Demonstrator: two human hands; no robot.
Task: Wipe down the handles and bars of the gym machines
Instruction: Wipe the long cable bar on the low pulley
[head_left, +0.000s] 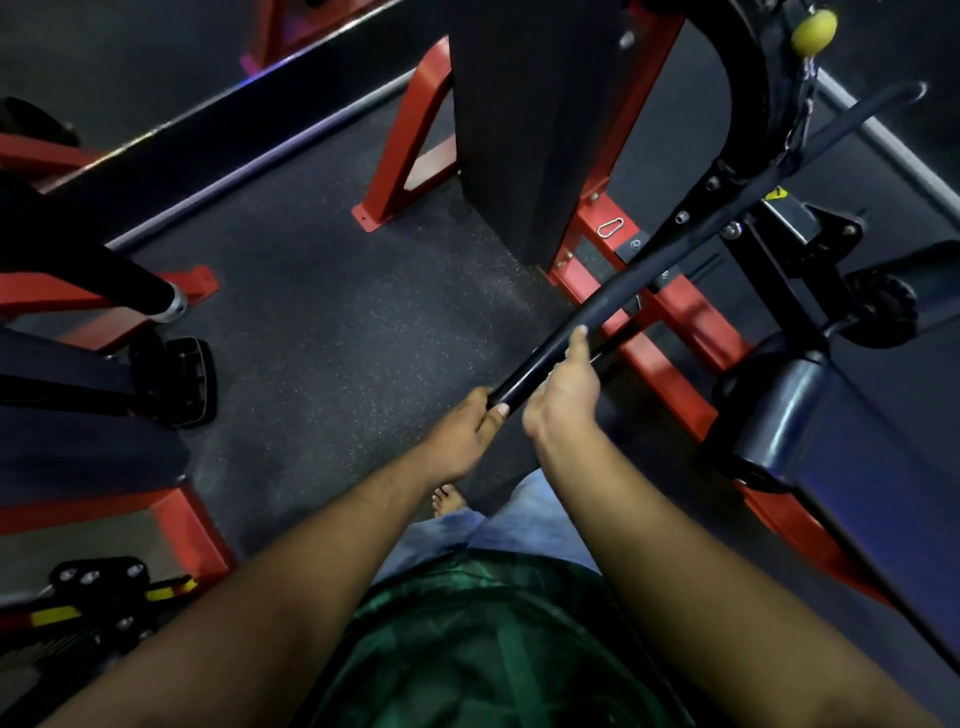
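Both hands, left hand (464, 435) and right hand (563, 384), grip the bar's (613, 296) near end.

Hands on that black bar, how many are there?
2. The left hand grips the bar at its near end; the right hand holds it just beyond, thumb lying along it.

The floor (332, 312) is dark speckled rubber matting, dimly lit. A black strip with a pale metal edge (249, 156) runs diagonally across the upper left, faint purple light glinting along it. Red steel machine frames (405, 150) stand bolted on the floor, and a dark padded seat (852, 467) sits at right.
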